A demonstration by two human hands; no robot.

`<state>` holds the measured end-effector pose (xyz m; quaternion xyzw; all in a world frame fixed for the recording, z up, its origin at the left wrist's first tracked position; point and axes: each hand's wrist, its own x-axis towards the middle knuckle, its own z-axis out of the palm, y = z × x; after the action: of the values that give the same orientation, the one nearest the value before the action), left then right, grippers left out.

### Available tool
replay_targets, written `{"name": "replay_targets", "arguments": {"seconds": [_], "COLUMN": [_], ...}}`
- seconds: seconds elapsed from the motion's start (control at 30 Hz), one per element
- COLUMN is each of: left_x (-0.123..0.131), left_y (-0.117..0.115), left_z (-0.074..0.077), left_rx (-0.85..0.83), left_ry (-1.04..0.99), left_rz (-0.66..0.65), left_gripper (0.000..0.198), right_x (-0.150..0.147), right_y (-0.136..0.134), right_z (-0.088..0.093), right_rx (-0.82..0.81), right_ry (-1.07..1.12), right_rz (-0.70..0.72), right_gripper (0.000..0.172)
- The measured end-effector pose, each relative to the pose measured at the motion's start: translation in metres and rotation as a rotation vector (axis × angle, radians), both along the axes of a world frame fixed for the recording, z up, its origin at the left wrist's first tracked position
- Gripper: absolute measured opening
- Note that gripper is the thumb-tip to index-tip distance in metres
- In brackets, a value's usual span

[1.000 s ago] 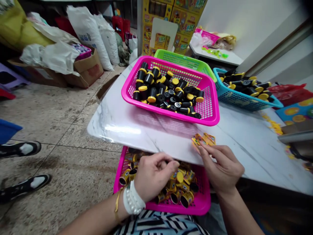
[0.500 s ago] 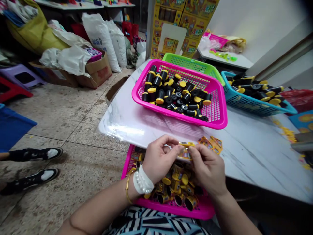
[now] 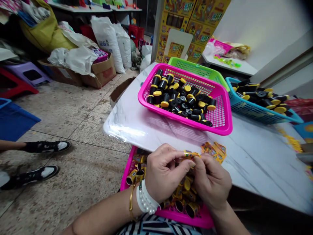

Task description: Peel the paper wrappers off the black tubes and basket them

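Note:
My left hand [image 3: 166,173] and my right hand [image 3: 211,181] meet above a pink plastic basket [image 3: 182,218] at my lap. Between their fingertips they pinch a small printed yellow label strip [image 3: 192,154]. A loose pile of similar printed labels [image 3: 214,151] lies on the marble table [image 3: 256,163], just beyond my right fingers. Below my hands, the basket holds a heap of yellow-wrapped black canisters [image 3: 186,192], partly hidden by my hands. A pearl bracelet and a thin gold bangle circle my left wrist.
A pink basket [image 3: 220,130] of unlabelled black-and-yellow cylinders [image 3: 178,98] stands on the table, with a green basket [image 3: 195,67] behind it. A blue basket [image 3: 254,112] holds more cylinders at right. A person's black-and-white shoes [image 3: 46,147] rest on the tiled floor at left.
My left hand has risen from over the lap basket and joined my right hand, and both now pinch the label strip. The view has drifted, so the table appears further right.

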<state>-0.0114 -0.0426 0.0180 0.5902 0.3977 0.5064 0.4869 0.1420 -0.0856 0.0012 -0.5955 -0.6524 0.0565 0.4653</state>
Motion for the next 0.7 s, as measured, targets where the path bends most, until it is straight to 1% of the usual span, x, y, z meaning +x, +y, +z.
{"name": "replay_targets", "arguments": {"seconds": [0.07, 0.17, 0.3, 0.47, 0.6, 0.7], "left_x": [0.000, -0.006, -0.017, -0.023, -0.029, -0.032], "left_y": [0.000, 0.002, 0.005, 0.006, 0.011, 0.017], "left_z": [-0.003, -0.007, -0.007, -0.005, -0.007, -0.005], "left_rx": [-0.017, -0.013, 0.009, 0.002, -0.013, -0.067], "left_ry": [0.019, 0.035, 0.044, 0.041, 0.012, -0.030], "left_rz": [0.008, 0.058, 0.121, 0.084, 0.120, 0.047], "left_gripper": [0.011, 0.008, 0.009, 0.004, 0.008, 0.006], "right_x": [-0.001, -0.001, -0.004, -0.015, -0.018, -0.017], "right_y": [0.002, 0.007, 0.015, 0.026, 0.036, 0.040], "right_z": [0.000, 0.002, 0.008, 0.022, 0.031, 0.034], "right_rx": [0.004, 0.015, 0.060, 0.075, 0.043, 0.071], "right_ry": [-0.018, -0.053, -0.136, -0.137, -0.139, -0.191], "right_rz": [0.036, 0.091, 0.158, 0.258, 0.325, 0.337], "right_gripper": [0.019, 0.012, 0.013, 0.018, 0.018, 0.018]}}
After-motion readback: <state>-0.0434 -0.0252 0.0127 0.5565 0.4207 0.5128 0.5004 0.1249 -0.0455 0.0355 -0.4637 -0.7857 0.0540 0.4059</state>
